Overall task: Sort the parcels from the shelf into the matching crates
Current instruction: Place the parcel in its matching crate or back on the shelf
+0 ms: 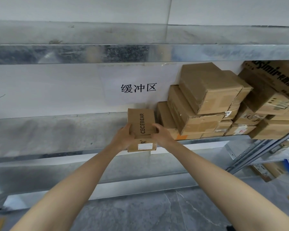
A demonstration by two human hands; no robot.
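The metal shelf (57, 130) ran across the whole frame, its deck bare on the left. A crooked pile (210, 90) of boxes crowded its right side, the nearest box just beside your right hand (162, 135). At centre your parcel (141, 120), printed CECEBEAR, was at the shelf's front edge; whether it rested there could not be told. You gripped it from both sides, left hand (124, 136) and right, fingers curled over the top. A sign (138, 88) hung on the wall above.

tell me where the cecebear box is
Head view, centre: the cecebear box is at the shelf edge, held by left hand and right hand, left of the stacked boxes.
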